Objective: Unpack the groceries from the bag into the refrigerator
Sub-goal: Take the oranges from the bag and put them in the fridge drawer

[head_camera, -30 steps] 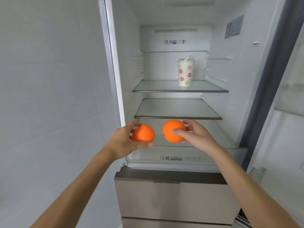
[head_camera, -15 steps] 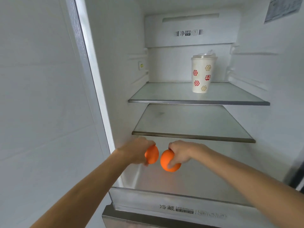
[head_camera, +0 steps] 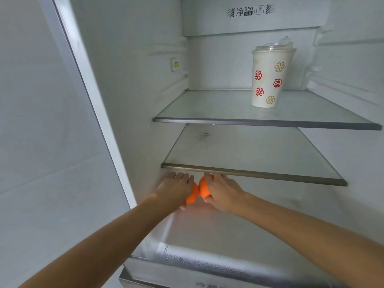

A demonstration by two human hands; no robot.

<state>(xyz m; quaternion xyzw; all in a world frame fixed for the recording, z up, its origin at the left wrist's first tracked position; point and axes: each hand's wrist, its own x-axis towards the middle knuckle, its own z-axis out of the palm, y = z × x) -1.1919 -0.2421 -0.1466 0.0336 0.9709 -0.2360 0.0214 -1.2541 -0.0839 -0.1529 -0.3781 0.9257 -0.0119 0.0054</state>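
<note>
Under the middle shelf [head_camera: 249, 173] of the refrigerator [head_camera: 133, 84], the left hand [head_camera: 176, 189] and right hand [head_camera: 222, 191] each clasp an orange, left orange [head_camera: 192, 196] just beside right orange [head_camera: 203, 189].

Home kitchen setting, most likely. Open household refrigerator [head_camera: 133, 84] fills the view: white plastic interior, two glass shelves [head_camera: 259, 121] with metal front trim, ribbed drawer cover at the bottom, a deodorizer label "DEO" with Chinese characters on the back panel [head_camera: 251, 11]. A takeaway paper cup [head_camera: 269, 76] with a clear lid stands on the upper shelf. Plain white wall [head_camera: 41, 142] just left of the fridge.
</note>
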